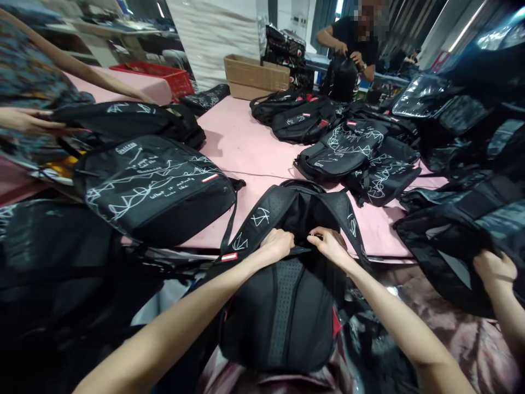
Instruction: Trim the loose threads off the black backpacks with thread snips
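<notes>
Right in front of me a black backpack (pixel 283 312) hangs over the table edge, its padded back panel facing me. White line drawings mark its shoulder straps, which spread to both sides. My left hand (pixel 278 244) is closed in a fist on the fabric edge at the top of the back panel. Close by, my right hand (pixel 328 244) pinches at the same edge with thumb and fingers; the exact part between its fingertips is too small to make out. A red-and-white label (pixel 229 256) shows on the left strap.
Printed black backpacks (pixel 164 186) lie left, and more backpacks (pixel 348 145) right, on the pink table (pixel 229 126). Co-workers' hands (pixel 495 271) handle bags at both sides. Another person (pixel 353 49) holds a bag at the back, near a cardboard box (pixel 256 76) and red crate (pixel 159 76).
</notes>
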